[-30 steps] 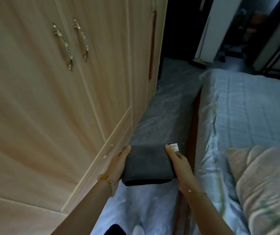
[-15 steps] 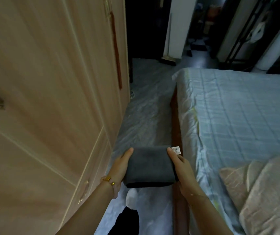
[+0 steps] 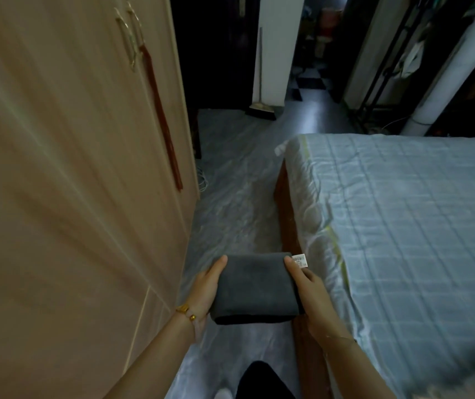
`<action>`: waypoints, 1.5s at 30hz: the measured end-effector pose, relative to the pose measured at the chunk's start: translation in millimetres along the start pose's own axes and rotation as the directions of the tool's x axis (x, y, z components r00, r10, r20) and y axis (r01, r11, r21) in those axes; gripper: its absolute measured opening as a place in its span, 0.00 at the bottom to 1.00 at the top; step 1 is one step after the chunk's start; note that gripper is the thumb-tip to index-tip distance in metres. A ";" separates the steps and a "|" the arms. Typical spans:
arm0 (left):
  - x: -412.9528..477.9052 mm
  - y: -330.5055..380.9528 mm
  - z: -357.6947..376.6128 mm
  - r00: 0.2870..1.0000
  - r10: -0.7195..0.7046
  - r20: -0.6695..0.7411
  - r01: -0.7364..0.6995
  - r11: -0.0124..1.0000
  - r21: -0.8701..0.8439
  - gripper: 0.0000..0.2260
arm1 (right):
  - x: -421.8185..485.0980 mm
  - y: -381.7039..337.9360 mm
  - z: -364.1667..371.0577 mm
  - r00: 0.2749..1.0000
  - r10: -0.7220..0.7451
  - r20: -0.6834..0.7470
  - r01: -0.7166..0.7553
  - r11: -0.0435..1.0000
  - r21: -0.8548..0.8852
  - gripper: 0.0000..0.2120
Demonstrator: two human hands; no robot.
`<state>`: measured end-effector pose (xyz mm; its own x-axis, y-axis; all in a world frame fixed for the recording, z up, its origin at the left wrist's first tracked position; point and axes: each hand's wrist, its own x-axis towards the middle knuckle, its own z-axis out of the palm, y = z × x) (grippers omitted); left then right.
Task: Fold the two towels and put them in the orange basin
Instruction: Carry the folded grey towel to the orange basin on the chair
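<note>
The folded grey towel [image 3: 255, 289] is held between both hands. The left hand [image 3: 206, 289] grips its left edge and the right hand [image 3: 312, 292] grips its right edge, thumbs on top. A wardrobe [image 3: 72, 197] stands left of the left hand, and a bed [image 3: 403, 226] lies right of the right hand.
</note>
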<state>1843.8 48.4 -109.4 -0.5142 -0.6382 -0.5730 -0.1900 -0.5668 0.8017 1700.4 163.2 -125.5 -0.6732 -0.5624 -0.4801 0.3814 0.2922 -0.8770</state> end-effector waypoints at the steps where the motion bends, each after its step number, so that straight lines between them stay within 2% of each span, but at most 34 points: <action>1: 12.3 7.6 2.1 1.000 -0.014 0.000 0.014 1.000 -0.006 0.18 | 12.3 -5.1 2.6 1.000 0.004 -0.008 -0.004 1.000 -0.001 0.17; 5: 71.0 36.6 13.1 0.998 -0.058 0.008 0.059 0.997 -0.051 0.17 | 69.0 -31.9 11.4 1.000 0.009 -0.022 -0.010 1.000 -0.009 0.15; 14: 220.7 126.2 49.5 0.999 -0.034 -0.009 0.034 0.999 0.009 0.19 | 225.3 -113.4 29.2 1.000 -0.008 0.030 0.009 1.000 -0.012 0.15; 23: 334.3 213.1 90.2 0.988 0.134 -0.075 -0.130 0.990 0.056 0.12 | 349.0 -201.6 45.4 0.999 -0.034 0.037 0.034 0.999 0.004 0.13; 34: 503.3 308.6 89.7 0.998 0.062 -0.012 -0.061 0.997 0.044 0.20 | 507.4 -269.8 92.1 0.998 -0.007 0.056 0.005 0.999 0.041 0.13; 39: 574.5 366.5 87.7 0.999 0.032 0.010 -0.031 0.999 -0.019 0.15 | 582.0 -318.6 126.5 1.000 0.010 0.014 -0.011 1.000 0.025 0.14; 42: 618.5 409.6 87.2 0.998 0.036 0.058 -0.037 0.999 0.017 0.15 | 622.3 -352.0 146.6 1.000 -0.018 -0.022 0.018 1.000 0.012 0.13; 45: 656.8 441.3 90.7 0.995 0.039 0.090 -0.042 0.999 0.031 0.16 | 655.4 -376.0 157.2 0.998 -0.033 -0.053 0.036 0.998 0.045 0.17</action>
<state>1346.4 -573.6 -116.6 -0.5944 -0.6102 -0.5237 -0.1943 -0.5230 0.8299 1215.4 -436.8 -107.7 -0.7181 -0.5301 -0.4509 0.3851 0.2371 -0.8919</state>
